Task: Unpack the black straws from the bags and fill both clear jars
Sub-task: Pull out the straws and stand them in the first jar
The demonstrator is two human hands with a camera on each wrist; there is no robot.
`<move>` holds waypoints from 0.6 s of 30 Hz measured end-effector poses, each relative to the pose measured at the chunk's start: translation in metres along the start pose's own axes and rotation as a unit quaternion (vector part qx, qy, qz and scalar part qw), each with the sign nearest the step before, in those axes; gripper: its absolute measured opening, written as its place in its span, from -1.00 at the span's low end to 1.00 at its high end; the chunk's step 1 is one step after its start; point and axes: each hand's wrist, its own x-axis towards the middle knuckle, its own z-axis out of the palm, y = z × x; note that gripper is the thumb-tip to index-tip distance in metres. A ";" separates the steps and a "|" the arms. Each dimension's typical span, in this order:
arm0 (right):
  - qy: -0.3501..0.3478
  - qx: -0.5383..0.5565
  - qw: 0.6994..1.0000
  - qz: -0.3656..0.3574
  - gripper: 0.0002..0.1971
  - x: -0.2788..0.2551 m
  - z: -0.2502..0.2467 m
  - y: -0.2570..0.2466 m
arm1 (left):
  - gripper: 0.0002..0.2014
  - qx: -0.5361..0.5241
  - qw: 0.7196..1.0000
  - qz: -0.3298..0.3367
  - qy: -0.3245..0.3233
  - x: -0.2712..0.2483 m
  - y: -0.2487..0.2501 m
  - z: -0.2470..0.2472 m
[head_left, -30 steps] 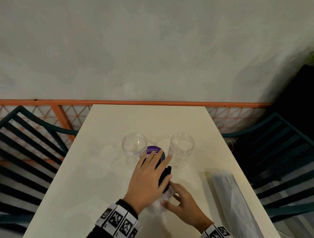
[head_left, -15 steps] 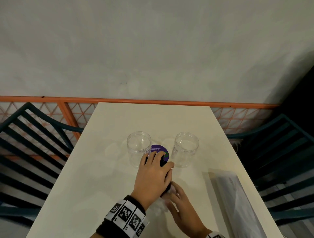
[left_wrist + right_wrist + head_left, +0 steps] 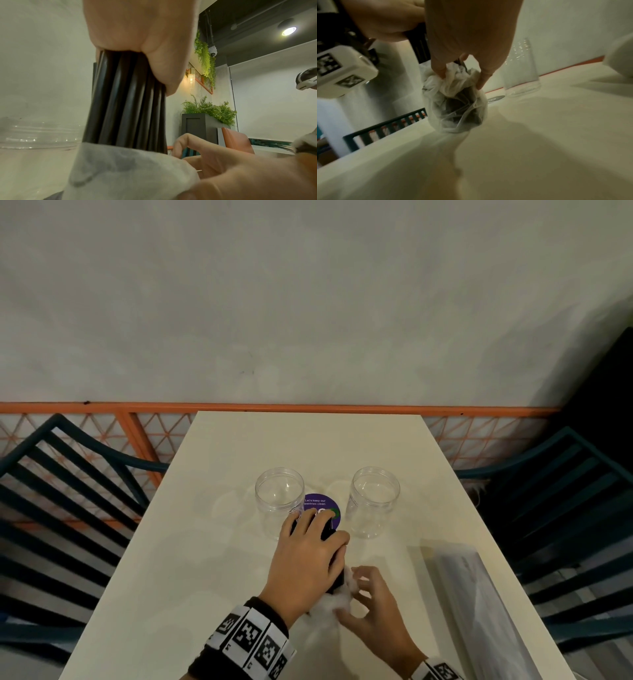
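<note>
Two empty clear jars, left (image 3: pixel 279 501) and right (image 3: pixel 374 499), stand mid-table with no lids. Just in front of them my left hand (image 3: pixel 308 556) grips a bundle of black straws (image 3: pixel 126 100), its fingers curled round the upper part. The lower end of the bundle sits in a bunched thin white bag (image 3: pixel 455 102), which rests on the table. My right hand (image 3: pixel 371 607) pinches the crumpled top of that bag (image 3: pixel 337 599) with its fingertips (image 3: pixel 441 73). The straws' far tip (image 3: pixel 327 529) shows between my left fingers.
A purple round sticker (image 3: pixel 323 506) lies on the cream table (image 3: pixel 219 559) between the jars. Another long pale bag (image 3: pixel 479 604) lies at the table's right edge. Dark slatted chairs stand on the left (image 3: pixel 68 508) and right (image 3: pixel 565 508); a wall is behind.
My left hand went from lying flat over the straws to gripping them. My right fingers have gathered the bag lower, baring more of the bundle.
</note>
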 end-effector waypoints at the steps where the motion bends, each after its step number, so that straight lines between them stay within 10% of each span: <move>1: 0.002 0.021 0.999 0.032 -0.43 0.003 -0.001 0.000 | -0.83 0.000 1.000 0.004 -0.004 -0.001 0.000 -0.001; 9: 0.004 0.085 0.993 0.079 -0.59 0.014 -0.018 -0.016 | -0.57 -0.090 0.994 -0.038 -0.051 -0.007 -0.016 -0.010; 14: 0.080 -0.063 0.994 -0.046 -0.59 0.026 -0.046 -0.062 | -0.54 -0.299 0.947 -0.121 0.008 -0.015 -0.041 -0.018; 18: 0.164 -0.300 0.918 -0.201 -0.57 0.056 -0.062 -0.101 | -0.57 -0.326 0.935 -0.141 0.011 -0.006 -0.060 -0.025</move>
